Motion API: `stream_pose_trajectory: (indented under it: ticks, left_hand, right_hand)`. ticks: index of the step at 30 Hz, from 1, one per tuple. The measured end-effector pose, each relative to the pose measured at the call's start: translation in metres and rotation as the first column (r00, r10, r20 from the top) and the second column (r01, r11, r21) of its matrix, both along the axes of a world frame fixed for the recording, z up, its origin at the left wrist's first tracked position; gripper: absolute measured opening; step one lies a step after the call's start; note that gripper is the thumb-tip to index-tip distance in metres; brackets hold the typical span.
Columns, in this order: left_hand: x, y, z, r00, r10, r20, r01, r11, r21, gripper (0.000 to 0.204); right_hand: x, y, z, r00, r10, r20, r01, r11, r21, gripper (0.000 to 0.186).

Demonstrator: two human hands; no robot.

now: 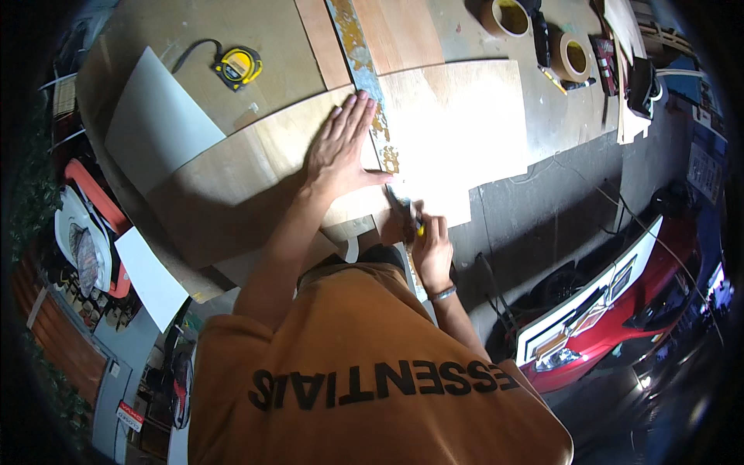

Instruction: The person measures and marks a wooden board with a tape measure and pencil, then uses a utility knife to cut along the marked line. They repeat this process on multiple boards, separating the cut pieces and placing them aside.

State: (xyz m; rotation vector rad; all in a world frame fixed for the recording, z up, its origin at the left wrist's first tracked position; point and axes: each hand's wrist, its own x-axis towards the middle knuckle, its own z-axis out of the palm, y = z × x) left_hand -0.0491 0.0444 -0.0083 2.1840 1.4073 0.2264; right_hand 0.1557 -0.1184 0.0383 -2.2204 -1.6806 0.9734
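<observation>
My left hand (339, 155) lies flat with its thumb spread, pressing on a thin plywood sheet (267, 143) and the edge of a long metal straightedge (359, 56). The straightedge has patches of worn, brownish paint and runs across the sheet toward my body. Near its close end, my right hand (432, 252) is closed around a utility knife (421, 229) with a dark body and a yellow part. The knife points at the straightedge beside my left thumb. Its blade tip is too small to make out. Strong light washes out the sheet's right part.
A yellow and black tape measure (238, 67) and a white sheet (163, 124) lie on the worktable (275, 54). Tape rolls (572, 57) stand at the far right. Beyond the table's right side, a framed white panel (589, 298) leans near a red car (643, 322).
</observation>
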Motion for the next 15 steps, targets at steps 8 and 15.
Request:
stream_pose_trajectory:
  ticks: [8,15]
  left_hand:
    - [0.004,0.001,-0.004,0.999,-0.004,-0.036,0.006,0.998,0.062,0.138]
    - [0.004,0.001,-0.005,0.999,-0.01,-0.049,0.013,0.998,0.067,0.137]
  right_hand:
    - [0.002,-0.058,-0.027,1.0,-0.022,0.011,0.022,1.0,-0.023,0.056]
    - [0.002,-0.062,-0.029,1.0,-0.023,0.014,0.023,0.999,0.028,0.061]
